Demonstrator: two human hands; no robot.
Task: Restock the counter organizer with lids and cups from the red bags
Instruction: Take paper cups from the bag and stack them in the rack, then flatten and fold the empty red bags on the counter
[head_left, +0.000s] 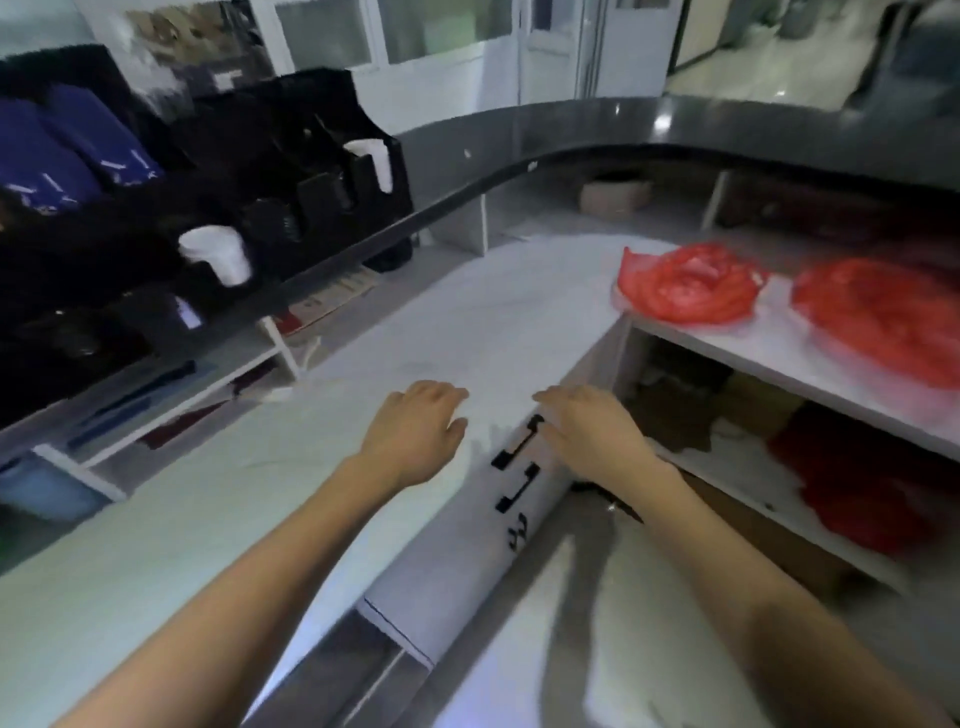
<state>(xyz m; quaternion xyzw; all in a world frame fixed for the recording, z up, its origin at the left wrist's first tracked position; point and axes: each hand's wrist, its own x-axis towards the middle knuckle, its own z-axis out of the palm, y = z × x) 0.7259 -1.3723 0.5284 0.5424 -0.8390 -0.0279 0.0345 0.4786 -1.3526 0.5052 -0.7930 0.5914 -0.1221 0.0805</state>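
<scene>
Two crumpled red bags lie on the white counter at the right, one (688, 283) nearer the middle and one (883, 317) at the far right. The black counter organizer (291, 171) stands on the raised dark ledge at the left; white cups (218, 254) and another white cup stack (374, 158) poke out of its slots. My left hand (415, 428) hovers palm down over the counter, fingers apart, holding nothing. My right hand (587, 428) rests palm down at the counter's edge, fingers apart and empty. What the bags contain is hidden.
Blue packets (67, 145) sit in the organizer's upper left. Under the ledge, shelves (171, 400) hold papers and a blue bin (41, 488). Open shelving (779, 467) below the right counter holds dark red and brown items. Black markings (519, 467) run along the counter edge.
</scene>
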